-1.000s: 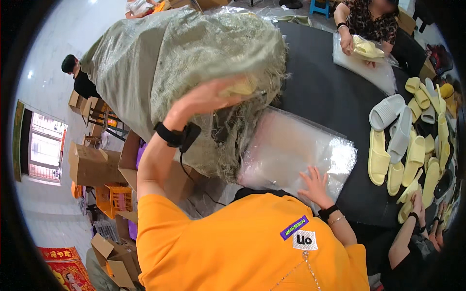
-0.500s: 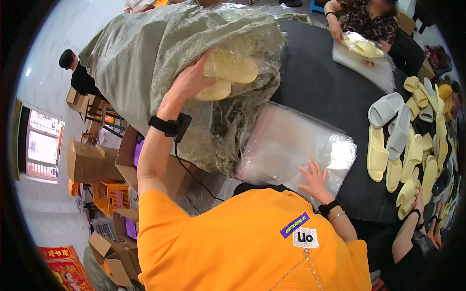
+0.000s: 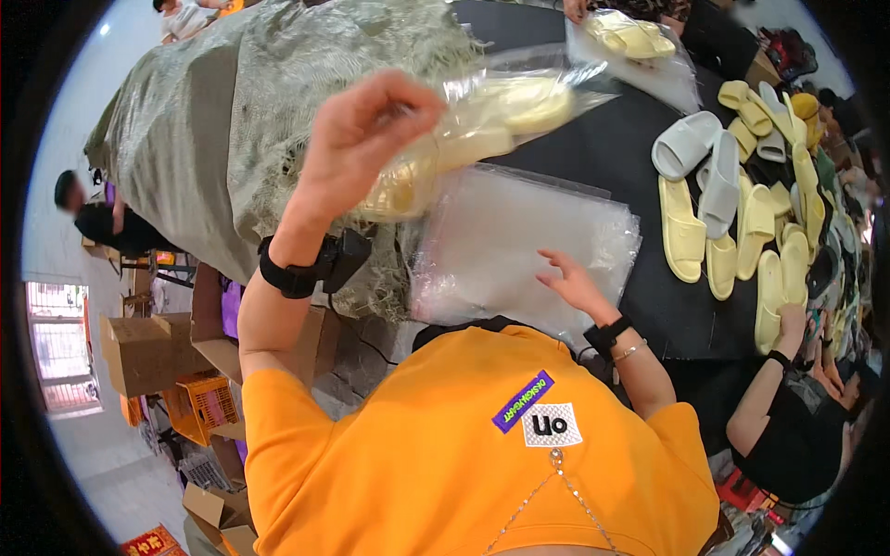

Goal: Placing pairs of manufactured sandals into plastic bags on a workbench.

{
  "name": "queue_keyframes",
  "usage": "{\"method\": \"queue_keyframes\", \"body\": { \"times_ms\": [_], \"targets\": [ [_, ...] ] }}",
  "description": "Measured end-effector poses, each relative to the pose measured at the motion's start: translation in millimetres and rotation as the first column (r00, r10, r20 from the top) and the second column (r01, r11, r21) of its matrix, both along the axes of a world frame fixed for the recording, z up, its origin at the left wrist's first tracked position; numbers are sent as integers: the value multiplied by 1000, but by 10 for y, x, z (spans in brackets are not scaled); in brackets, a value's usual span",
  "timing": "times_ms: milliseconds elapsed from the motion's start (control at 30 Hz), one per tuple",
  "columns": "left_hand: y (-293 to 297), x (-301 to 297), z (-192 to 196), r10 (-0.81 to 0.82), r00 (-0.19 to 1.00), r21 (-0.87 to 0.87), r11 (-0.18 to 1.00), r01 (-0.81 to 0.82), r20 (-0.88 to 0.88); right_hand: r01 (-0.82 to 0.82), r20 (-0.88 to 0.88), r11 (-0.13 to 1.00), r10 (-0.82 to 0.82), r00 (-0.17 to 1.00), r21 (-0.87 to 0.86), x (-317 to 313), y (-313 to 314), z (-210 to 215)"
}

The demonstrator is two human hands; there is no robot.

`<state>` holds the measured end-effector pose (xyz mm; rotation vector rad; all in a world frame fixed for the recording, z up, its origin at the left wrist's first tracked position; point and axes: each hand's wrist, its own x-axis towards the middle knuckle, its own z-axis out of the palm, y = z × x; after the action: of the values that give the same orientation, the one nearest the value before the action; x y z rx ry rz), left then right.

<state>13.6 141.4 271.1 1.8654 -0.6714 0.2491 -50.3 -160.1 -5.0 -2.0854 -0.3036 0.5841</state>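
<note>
My left hand (image 3: 366, 139) is raised and grips a pair of pale yellow slippers in a clear plastic bag (image 3: 482, 116), held above the near edge of the black table (image 3: 612, 157). My right hand (image 3: 575, 283) is lower, fingers spread, resting on the near corner of a stack of clear plastic bags (image 3: 519, 232) that lies flat on the table. It holds nothing. Both wrists wear black bands.
A big green woven sack (image 3: 222, 111) bulges at the left of the table. Several loose yellow and grey slippers (image 3: 732, 204) lie at the right. Another person's hands hold bagged slippers (image 3: 630, 37) at the far side. A person in black (image 3: 788, 417) sits at right. Cardboard boxes (image 3: 139, 352) stand on the floor at left.
My left hand has carried the yellow slippers away from the sack, to the right and over the stack of bags. My right hand has stayed on the stack.
</note>
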Motion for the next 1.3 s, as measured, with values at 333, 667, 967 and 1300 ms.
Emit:
{"method": "queue_keyframes", "body": {
  "times_ms": [333,667,967,1300],
  "targets": [
    [-15,218,-889,197,928,-300,907,-295,-317,714,-727,233,-39,686,661,-74,-394,88],
    [1579,-179,-2312,540,838,997,57,52,-74,823,-563,503,-612,555,264,-189,-1028,-50],
    [539,-209,-1353,255,867,471,882,-27,-428,855,-498,434,-695,519,284,-177,-846,-197],
    [-452,196,-2727,540,822,847,511,-148,-182,862,-426,393,-753,501,320,-191,-1010,-266]
  ]
}}
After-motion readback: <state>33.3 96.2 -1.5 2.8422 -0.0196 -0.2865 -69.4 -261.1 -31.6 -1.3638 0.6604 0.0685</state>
